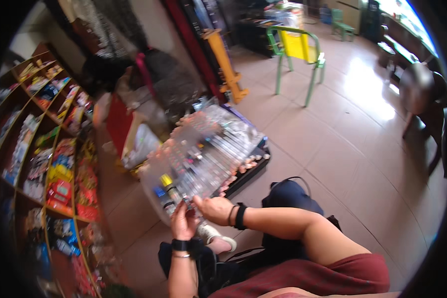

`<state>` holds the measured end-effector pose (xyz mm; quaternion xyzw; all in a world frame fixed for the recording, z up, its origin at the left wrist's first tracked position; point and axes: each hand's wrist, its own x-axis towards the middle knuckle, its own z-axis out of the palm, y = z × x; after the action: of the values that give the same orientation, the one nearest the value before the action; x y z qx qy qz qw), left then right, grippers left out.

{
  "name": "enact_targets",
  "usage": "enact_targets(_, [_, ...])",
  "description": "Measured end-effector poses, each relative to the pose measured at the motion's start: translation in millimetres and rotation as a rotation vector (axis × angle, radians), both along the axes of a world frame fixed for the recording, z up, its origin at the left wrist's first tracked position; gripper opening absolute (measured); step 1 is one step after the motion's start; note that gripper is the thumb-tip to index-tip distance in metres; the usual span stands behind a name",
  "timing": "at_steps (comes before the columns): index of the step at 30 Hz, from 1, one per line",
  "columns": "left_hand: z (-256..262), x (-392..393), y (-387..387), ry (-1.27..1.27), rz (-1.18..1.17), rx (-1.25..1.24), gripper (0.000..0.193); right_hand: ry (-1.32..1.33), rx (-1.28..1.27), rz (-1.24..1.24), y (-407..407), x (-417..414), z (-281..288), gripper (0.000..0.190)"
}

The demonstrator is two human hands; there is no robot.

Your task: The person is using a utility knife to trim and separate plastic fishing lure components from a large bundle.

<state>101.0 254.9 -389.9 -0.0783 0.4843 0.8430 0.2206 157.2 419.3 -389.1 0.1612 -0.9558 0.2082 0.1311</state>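
My left hand point(184, 223), with a black band and a bracelet at the wrist, is raised at the near corner of a low surface spread with goods. Its fingers curl around a small, blurred item point(187, 202). From the other side my right hand point(216, 210) meets it, thumb and fingers pinched together at the same item. Just beyond them lie rows of slim clear tubes or sticks point(216, 152), many with pinkish ends. A yellow-capped piece point(166, 180) and a blue piece point(159, 192) rest near my left fingers. Motion blur hides finer detail.
Wooden shelves point(41, 119) full of colourful packets curve along the left. A red-lidded box point(117, 123) stands behind the goods. Further off are a green-framed chair with a yellow back point(298, 44) and a dark wooden stool point(419, 89) on the tiled floor point(331, 149).
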Motion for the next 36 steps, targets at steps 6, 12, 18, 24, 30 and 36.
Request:
enact_targets(6, [-15,-9,5,-0.09,-0.052,0.045,0.013,-0.12,-0.192,-0.028,14,5,9,0.023])
enact_targets(12, [-12,-14,-1,-0.05,-0.044,0.0,0.013,-0.166,-0.253,-0.012,12,-1,20,0.029])
enact_targets(18, [-9,-17,8,0.003,-0.116,0.033,0.019,-0.145,-0.263,-0.035,14,-6,9,0.038])
enact_targets(24, [-19,-23,4,-0.161,-0.284,0.068,0.034,-0.14,-0.303,-0.067,17,-5,13,0.033])
enact_targets(30, [-21,-23,-6,-0.178,-0.229,0.139,0.025,-0.109,-0.321,-0.009,13,-3,14,0.023])
enact_targets(36, [-23,-14,5,-0.031,-0.062,0.176,0.009,-0.143,-0.244,-0.021,18,2,18,0.023])
